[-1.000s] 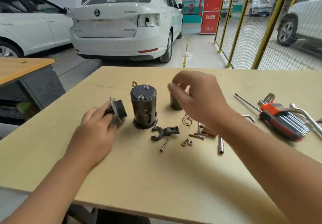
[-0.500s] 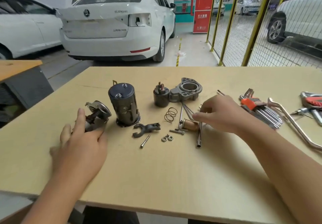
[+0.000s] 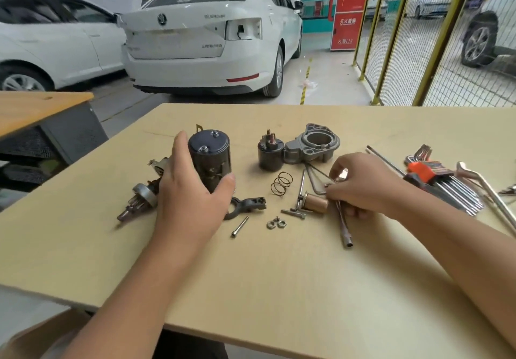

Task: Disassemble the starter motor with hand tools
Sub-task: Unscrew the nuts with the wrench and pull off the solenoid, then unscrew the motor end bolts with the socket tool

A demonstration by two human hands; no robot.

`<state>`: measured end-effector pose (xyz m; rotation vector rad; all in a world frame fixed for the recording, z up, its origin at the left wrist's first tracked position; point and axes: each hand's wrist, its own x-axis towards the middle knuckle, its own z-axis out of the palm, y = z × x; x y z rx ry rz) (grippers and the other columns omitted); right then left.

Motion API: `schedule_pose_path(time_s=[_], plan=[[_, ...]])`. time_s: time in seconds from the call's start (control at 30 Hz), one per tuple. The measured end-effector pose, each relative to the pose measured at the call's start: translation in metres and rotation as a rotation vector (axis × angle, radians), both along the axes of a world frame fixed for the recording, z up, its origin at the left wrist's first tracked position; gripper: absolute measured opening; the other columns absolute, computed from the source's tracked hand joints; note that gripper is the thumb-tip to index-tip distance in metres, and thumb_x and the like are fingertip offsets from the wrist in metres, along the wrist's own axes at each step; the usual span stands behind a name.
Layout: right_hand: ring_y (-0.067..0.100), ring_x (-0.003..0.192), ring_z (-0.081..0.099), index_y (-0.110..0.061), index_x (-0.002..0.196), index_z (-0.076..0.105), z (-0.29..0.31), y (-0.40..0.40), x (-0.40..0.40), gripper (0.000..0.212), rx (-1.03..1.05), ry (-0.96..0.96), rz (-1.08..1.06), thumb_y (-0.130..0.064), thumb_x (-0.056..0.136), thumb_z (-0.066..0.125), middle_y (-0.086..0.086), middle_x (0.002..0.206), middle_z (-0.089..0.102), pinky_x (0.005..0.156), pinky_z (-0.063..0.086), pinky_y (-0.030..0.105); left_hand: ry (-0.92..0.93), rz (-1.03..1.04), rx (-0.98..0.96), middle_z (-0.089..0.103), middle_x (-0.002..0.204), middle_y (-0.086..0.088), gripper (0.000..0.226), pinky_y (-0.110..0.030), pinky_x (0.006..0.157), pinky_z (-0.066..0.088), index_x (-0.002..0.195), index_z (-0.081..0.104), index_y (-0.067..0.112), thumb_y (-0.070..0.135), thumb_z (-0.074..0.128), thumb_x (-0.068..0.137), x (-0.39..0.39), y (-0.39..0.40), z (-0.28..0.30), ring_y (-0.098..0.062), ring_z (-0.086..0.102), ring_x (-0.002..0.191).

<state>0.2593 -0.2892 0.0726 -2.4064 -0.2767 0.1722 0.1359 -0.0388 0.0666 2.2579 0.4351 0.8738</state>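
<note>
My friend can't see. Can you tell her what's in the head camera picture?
On a wooden table, a left hand grips an upright black motor can while the right hand pinches a thin metal tool among loose parts: a spring, nuts, bolts. Hex keys lie at the right; white cars are parked behind.

The surface (image 3: 279,288) is pale matt wood, the motor housing (image 3: 210,160) dark scuffed metal with a glossy cap, the plunger (image 3: 317,202) shiny copper-coloured metal.
</note>
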Motion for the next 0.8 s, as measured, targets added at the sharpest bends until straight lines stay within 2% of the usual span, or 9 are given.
schedule_pose_path(time_s=[0.13, 0.2, 0.3, 0.4, 0.47, 0.53, 0.63, 0.7, 0.8], plan=[[0.013, 0.064, 0.062, -0.026, 0.104, 0.054, 0.002, 0.0, -0.007, 0.039, -0.164, -0.145, -0.007, -0.027, 0.07, 0.074, -0.003, 0.085, 0.058, 0.047, 0.046, 0.029, 0.052, 0.047, 0.037, 0.06, 0.132, -0.008, 0.088, -0.036, 0.091, 0.038, 0.152, 0.029, 0.032, 0.042, 0.082, 0.083, 0.028, 0.004, 0.003, -0.03, 0.052, 0.12], [0.007, 0.073, 0.053, -0.03, 0.105, 0.048, 0.003, -0.001, -0.01, 0.047, -0.254, -0.188, 0.002, -0.033, 0.065, 0.074, -0.011, 0.088, 0.05, 0.051, 0.038, 0.029, 0.036, 0.052, 0.094, 0.064, 0.119, -0.006, 0.081, -0.036, 0.086, 0.041, 0.144, 0.039, 0.027, 0.042, 0.086, 0.079, 0.038, 0.008, 0.004, -0.031, 0.056, 0.109], [0.01, 0.072, 0.054, -0.031, 0.102, 0.045, 0.004, -0.002, -0.012, 0.049, -0.238, -0.152, 0.013, -0.032, 0.062, 0.073, -0.008, 0.088, 0.052, 0.048, 0.035, 0.029, -0.02, 0.085, 0.116, 0.055, 0.107, 0.008, 0.076, -0.033, 0.082, 0.041, 0.137, 0.045, 0.03, 0.041, 0.088, 0.076, 0.044, 0.007, 0.001, -0.017, 0.046, 0.095], [0.014, 0.057, 0.053, -0.022, 0.096, 0.051, 0.005, -0.008, -0.006, 0.042, 0.045, 0.049, 0.033, -0.018, 0.062, 0.076, -0.002, 0.076, 0.058, 0.042, 0.035, 0.023, -0.174, 0.114, 0.075, 0.055, 0.104, 0.013, 0.072, -0.027, 0.081, 0.036, 0.134, 0.05, 0.027, 0.039, 0.09, 0.075, 0.038, 0.003, -0.009, -0.004, 0.04, 0.089], [0.015, 0.042, 0.04, -0.013, 0.091, 0.051, 0.009, -0.018, 0.001, 0.036, 0.315, 0.285, 0.1, -0.003, 0.063, 0.071, 0.0, 0.057, 0.053, 0.041, 0.028, 0.021, -0.301, 0.08, 0.095, 0.058, 0.106, 0.013, 0.071, -0.025, 0.082, 0.039, 0.134, 0.053, 0.022, 0.039, 0.089, 0.076, 0.032, 0.002, -0.01, -0.004, 0.046, 0.089], [0.011, 0.042, 0.03, -0.013, 0.086, 0.053, 0.014, -0.029, 0.005, 0.033, 0.541, 0.452, 0.193, 0.004, 0.06, 0.065, 0.002, 0.055, 0.046, 0.041, 0.023, 0.018, -0.439, 0.013, 0.167, 0.059, 0.111, 0.012, 0.068, -0.017, 0.086, 0.043, 0.136, 0.054, 0.015, 0.038, 0.087, 0.081, 0.024, 0.0, -0.005, -0.004, 0.053, 0.092], [0.009, 0.045, 0.027, -0.013, 0.076, 0.055, 0.026, -0.04, 0.01, 0.025, 0.763, 0.51, 0.287, 0.005, 0.061, 0.064, 0.001, 0.055, 0.04, 0.041, 0.023, 0.017, -0.587, -0.135, 0.157, 0.056, 0.116, 0.025, 0.058, -0.02, 0.083, 0.05, 0.134, 0.053, 0.016, 0.037, 0.081, 0.088, 0.008, -0.018, 0.004, -0.004, 0.06, 0.094], [0.008, 0.046, 0.027, -0.012, 0.076, 0.053, 0.03, -0.047, 0.012, 0.019, 0.889, 0.492, 0.322, 0.004, 0.068, 0.059, -0.001, 0.058, 0.039, 0.041, 0.025, 0.017, -0.571, -0.263, 0.098, 0.056, 0.113, 0.035, 0.05, -0.024, 0.077, 0.055, 0.127, 0.054, 0.027, 0.043, 0.079, 0.087, -0.004, -0.043, 0.0, -0.001, 0.063, 0.094], [0.005, 0.048, 0.03, -0.016, 0.076, 0.048, 0.031, -0.05, 0.013, 0.015, 1.114, 0.499, 0.372, -0.002, 0.078, 0.053, -0.006, 0.058, 0.039, 0.045, 0.033, 0.017, -0.426, -0.398, 0.051, 0.064, 0.1, 0.022, 0.055, -0.031, 0.062, 0.056, 0.124, 0.049, 0.036, 0.056, 0.078, 0.081, -0.02, -0.083, -0.011, -0.01, 0.064, 0.077]])
